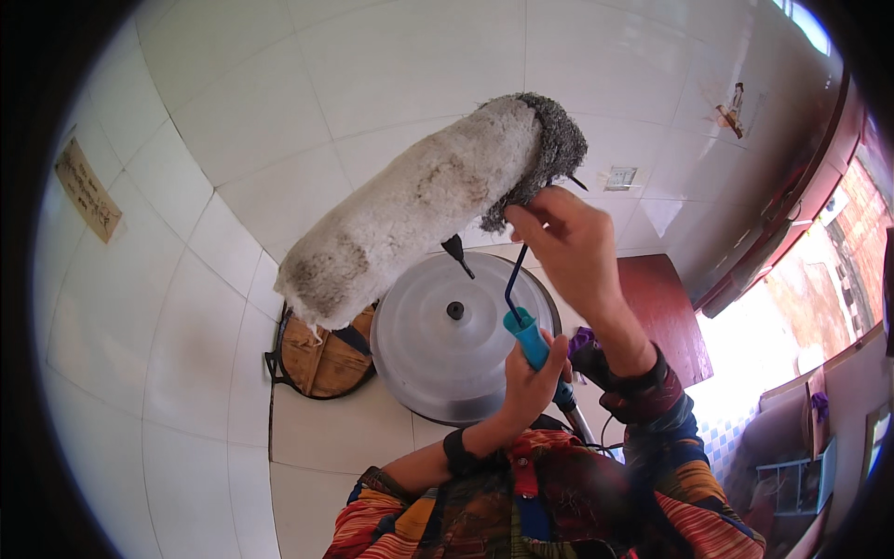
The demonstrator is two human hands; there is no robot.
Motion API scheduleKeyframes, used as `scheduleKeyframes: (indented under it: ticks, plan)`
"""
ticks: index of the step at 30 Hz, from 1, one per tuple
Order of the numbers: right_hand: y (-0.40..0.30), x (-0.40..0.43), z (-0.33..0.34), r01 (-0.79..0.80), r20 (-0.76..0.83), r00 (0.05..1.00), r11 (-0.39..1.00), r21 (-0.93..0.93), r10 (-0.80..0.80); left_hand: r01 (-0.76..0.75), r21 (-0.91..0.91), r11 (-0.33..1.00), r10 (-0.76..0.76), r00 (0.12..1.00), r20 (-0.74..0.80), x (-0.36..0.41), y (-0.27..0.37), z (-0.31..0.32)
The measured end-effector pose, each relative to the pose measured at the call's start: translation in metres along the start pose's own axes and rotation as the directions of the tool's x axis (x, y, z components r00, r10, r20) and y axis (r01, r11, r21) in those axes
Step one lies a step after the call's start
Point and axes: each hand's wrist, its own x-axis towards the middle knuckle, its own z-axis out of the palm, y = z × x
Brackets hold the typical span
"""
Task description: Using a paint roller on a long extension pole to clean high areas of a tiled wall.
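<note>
A large fluffy roller (412, 216), off-white with brown stains, is held up in front of the tiled wall. Dark grey fuzzy material (559, 140) wraps its upper right end. My right hand (569, 237) pinches the lower edge of that grey material with thumb and fingers. Below, my left hand (531, 384) grips the turquoise plastic handle (529, 335), from which a bent dark metal rod (513, 279) rises towards the roller. Part of a pole (578, 419) shows beneath the handle, its lower end hidden by my clothing.
A large round metal lid (426, 342) with a black knob lies below the roller. Left of it is a black-rimmed pan with a wooden cover (325, 363). A dark red board (656, 307) is at the right. A wall socket (620, 179) and a blue rack (803, 482) are visible.
</note>
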Motion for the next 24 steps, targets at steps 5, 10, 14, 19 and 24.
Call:
scheduleKeyframes:
  ticks: [5,10,14,19,24]
  plan:
    - [0.004,0.005,0.006,-0.241,0.070,0.970,0.908,0.344,0.232,0.030,-0.005,1.000,-0.030,0.999,-0.019,0.001,0.003,0.003]
    - [0.016,0.009,0.008,-0.163,-0.103,0.983,0.982,-0.096,0.153,-0.070,0.026,0.997,0.070,0.998,0.004,0.005,-0.004,0.002]
    - [0.038,0.004,0.014,-0.127,-0.318,0.947,0.961,-0.246,0.044,-0.074,0.076,0.994,0.074,0.997,-0.001,0.005,-0.006,0.002]
    - [0.039,0.001,0.026,-0.073,-0.343,0.939,0.991,-0.114,0.030,-0.059,0.125,0.990,0.061,0.998,-0.011,0.005,-0.003,0.000]
    - [0.025,0.006,0.025,-0.325,-0.053,0.890,0.710,0.624,0.454,-0.028,0.063,0.998,0.026,0.999,0.036,0.004,0.000,-0.001]
